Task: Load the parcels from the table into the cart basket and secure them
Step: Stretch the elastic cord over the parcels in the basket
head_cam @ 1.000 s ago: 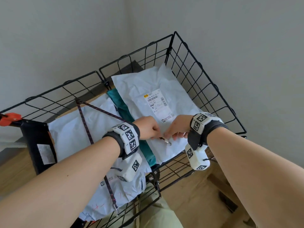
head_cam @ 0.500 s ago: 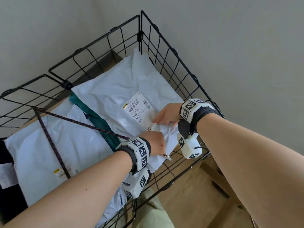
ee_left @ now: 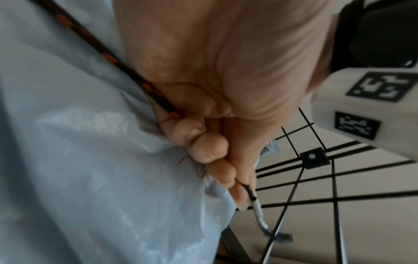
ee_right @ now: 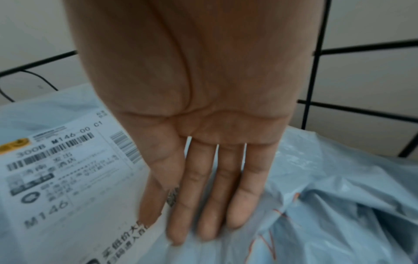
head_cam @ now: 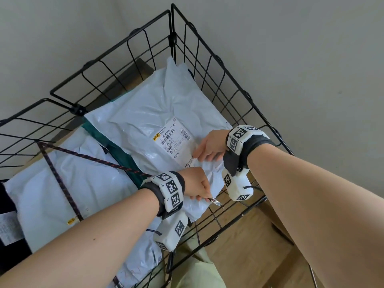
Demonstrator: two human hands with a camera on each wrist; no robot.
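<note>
- Since a second ago: left hand [head_cam: 195,185] dragged cord hook [head_cam: 215,202] off the labelled parcel [head_cam: 149,129] toward basket's [head_cam: 172,23] near rim; right hand [head_cam: 209,145] parted from it, now flat on that parcel.
- Left: fingers curled tight round bungee cord [head_cam: 93,160], metal hook poking out past the fingertips, just above the near wires.
- Right: fingers straight, pressing, holding nothing.
- Parcels all in basket, lying flat.
- To do well: probably keep tension, catch hook on a rim wire, keep parcel pinned down.
- Slick crinkly poly mailers, likely slippery; braided stretchy cord; thin rigid wire grid.
</note>
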